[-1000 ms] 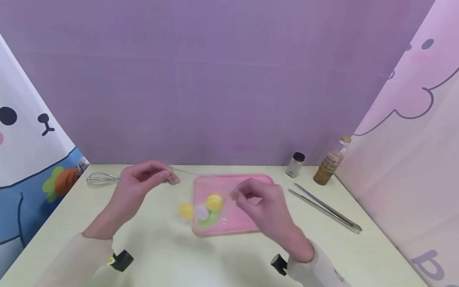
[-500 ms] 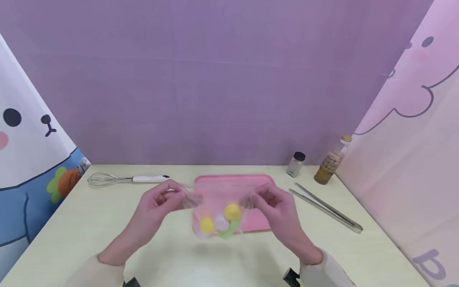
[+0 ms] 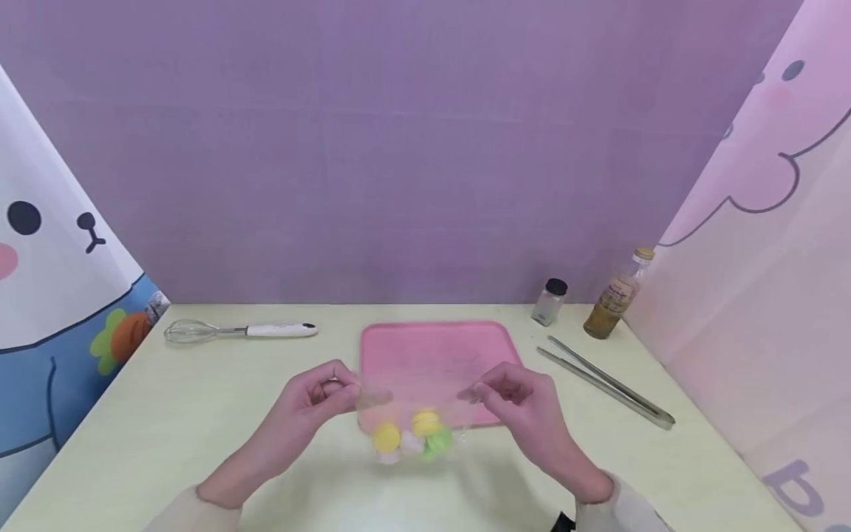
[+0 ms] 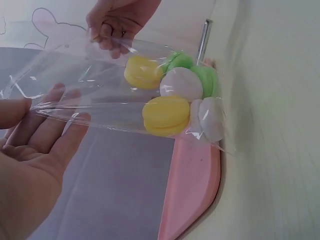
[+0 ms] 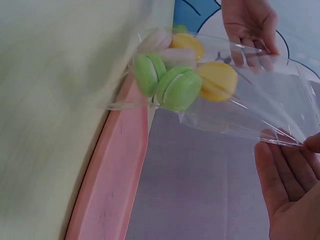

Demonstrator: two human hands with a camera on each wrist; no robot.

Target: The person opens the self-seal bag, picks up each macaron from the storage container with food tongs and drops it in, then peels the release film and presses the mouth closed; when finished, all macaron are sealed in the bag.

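A clear plastic bag point(image 4: 115, 90) hangs between my two hands in front of the pink tray point(image 3: 439, 355). My left hand point(image 3: 309, 403) pinches one upper side of it between thumb and fingers. On the other side my right hand point(image 3: 525, 399) pinches it likewise. Gathered in the bottom are several macarons: yellow macarons point(image 4: 166, 115), green macarons point(image 5: 178, 88) and pale ones, such as a whitish macaron point(image 4: 207, 120). From the wrist views the filled end seems to hang just above the table. Film hides part of the fingertips in the head view.
At the back left lies a whisk point(image 3: 239, 331) with a white handle. Metal tongs point(image 3: 605, 384) lie right of the tray. Behind them stand a small black-capped jar point(image 3: 549, 303) and a corked bottle point(image 3: 614, 299) of brown liquid. A purple backdrop point(image 3: 412, 148) closes off the rear.
Both hands have come nearer to me and the bag has shifted right, then down to the tray's front edge. The left hand moved right, uncovering the whisk's handle.
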